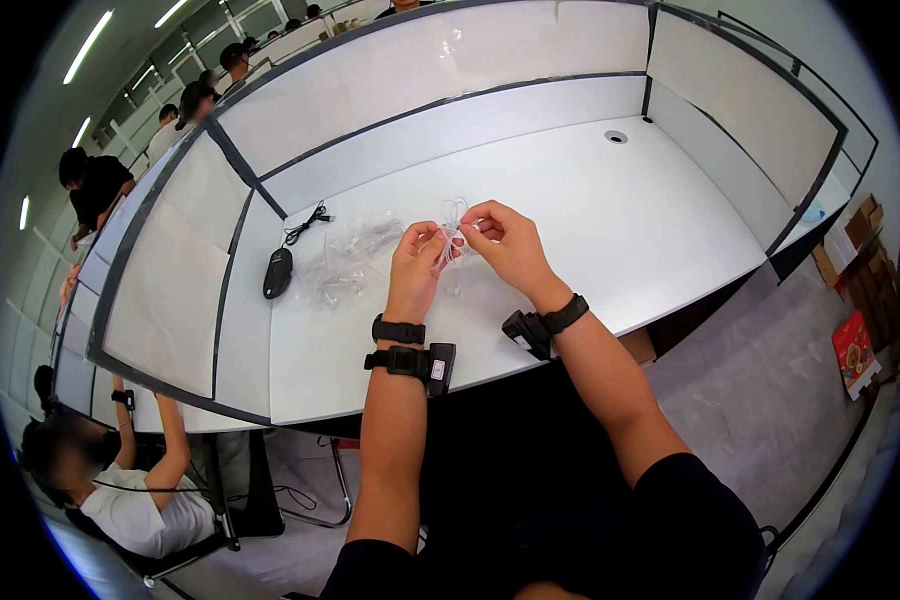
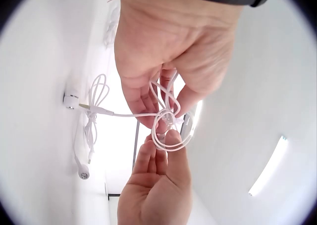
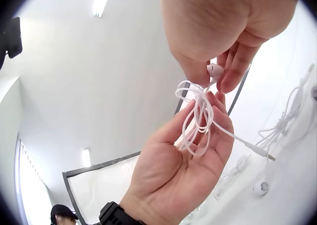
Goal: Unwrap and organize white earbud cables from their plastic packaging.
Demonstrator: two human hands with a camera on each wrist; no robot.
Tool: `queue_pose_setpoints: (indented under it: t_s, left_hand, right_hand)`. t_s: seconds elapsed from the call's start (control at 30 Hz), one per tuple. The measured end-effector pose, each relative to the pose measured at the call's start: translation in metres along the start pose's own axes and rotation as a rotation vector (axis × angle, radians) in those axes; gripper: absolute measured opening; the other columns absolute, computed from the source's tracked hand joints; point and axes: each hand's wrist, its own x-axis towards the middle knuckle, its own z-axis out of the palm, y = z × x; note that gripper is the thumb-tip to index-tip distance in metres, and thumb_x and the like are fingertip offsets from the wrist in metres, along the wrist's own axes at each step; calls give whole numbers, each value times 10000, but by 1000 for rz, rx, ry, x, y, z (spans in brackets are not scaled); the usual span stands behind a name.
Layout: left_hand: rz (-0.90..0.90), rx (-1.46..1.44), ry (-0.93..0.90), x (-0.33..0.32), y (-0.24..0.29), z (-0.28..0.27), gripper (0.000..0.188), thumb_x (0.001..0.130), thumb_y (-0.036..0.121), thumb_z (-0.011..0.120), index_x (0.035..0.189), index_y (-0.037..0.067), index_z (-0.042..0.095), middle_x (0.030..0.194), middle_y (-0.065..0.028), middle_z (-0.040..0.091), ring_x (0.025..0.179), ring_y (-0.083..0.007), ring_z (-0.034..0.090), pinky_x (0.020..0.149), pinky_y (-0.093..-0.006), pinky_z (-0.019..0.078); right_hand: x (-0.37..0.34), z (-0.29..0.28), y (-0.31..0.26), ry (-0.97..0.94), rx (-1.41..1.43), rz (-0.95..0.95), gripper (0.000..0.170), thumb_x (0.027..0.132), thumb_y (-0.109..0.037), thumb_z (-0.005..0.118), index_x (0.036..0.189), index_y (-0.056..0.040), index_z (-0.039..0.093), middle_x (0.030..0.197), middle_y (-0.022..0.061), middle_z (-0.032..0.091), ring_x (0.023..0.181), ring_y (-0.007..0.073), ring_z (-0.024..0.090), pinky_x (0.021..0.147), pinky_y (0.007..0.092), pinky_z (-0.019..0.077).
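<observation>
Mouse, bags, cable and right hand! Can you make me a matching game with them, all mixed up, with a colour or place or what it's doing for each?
Column one:
1. mouse
2. bags
3. held cable
4. right hand

Column two:
A. pinching an earbud
B. black
C. white and looped
D. see-through, lying on the desk

Right pairs: 1-B, 2-D, 3-C, 4-A
</observation>
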Motion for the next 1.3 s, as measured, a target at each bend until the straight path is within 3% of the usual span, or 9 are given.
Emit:
queue_pose_setpoints:
  t_s: [0.07, 0.27, 0.47, 0.57, 0.8, 1.1, 1.3]
  left_hand:
    - [9, 12, -5, 1, -1, -2, 215, 960, 65, 584, 1164, 11, 541, 1015, -113, 655, 957, -215, 656, 885, -337, 524]
    - [65, 67, 34, 3, -5, -4, 220, 932, 27, 588, 1145, -22, 558, 1017, -121, 651, 956, -223, 659, 911, -350, 523]
    - [52, 105, 77, 5, -6, -9, 223, 942, 90, 635, 1127, -19, 573, 1000, -103, 660, 910, -208, 678, 877, -339, 542]
    - [24, 135, 76, 2, -3, -4, 221, 944, 121, 655, 1110, -8, 587, 996, -98, 663, 908, -200, 681, 856, -332, 547]
    - [43, 173, -13, 3, -6, -7, 145, 938, 69, 641, 1056, -14, 636, 978, -85, 674, 882, -165, 656, 855, -314, 535]
    - [164, 332, 42, 0, -4, -3, 203, 905, 58, 695, 1082, -39, 689, 1006, -85, 709, 920, -135, 663, 862, -264, 523]
    - [205, 342, 68, -2, -3, 5, 192, 874, 11, 721, 1054, -49, 701, 956, -63, 709, 873, -94, 640, 798, -223, 509]
  right_hand:
    - [0, 0, 3, 7, -18, -1, 125, 917, -52, 658, 1030, -1, 648, 863, 31, 673, 766, 73, 659, 676, 203, 521]
    - [-1, -1, -2, -35, -49, -27, 110, 901, -56, 672, 991, 7, 665, 872, 43, 687, 771, 86, 660, 695, 222, 526]
    - [-2, -2, -2, -122, -56, -13, 122, 889, -78, 685, 980, 1, 664, 881, 52, 695, 769, 96, 650, 704, 241, 529]
    - [-2, -1, -5, -48, -118, -80, 119, 888, -78, 681, 976, -5, 652, 887, 63, 698, 768, 108, 649, 702, 249, 531]
    - [-1, -2, -5, 3, -199, -57, 140, 878, -86, 682, 993, -6, 678, 859, 70, 703, 738, 119, 651, 665, 241, 526]
    - [-1, -2, -6, 11, -229, -160, 134, 857, -75, 692, 973, -8, 691, 869, 78, 694, 695, 139, 622, 645, 255, 519]
    - [-2, -2, -2, 8, -281, -205, 136, 851, -62, 695, 976, -9, 687, 888, 87, 685, 695, 155, 624, 636, 265, 519]
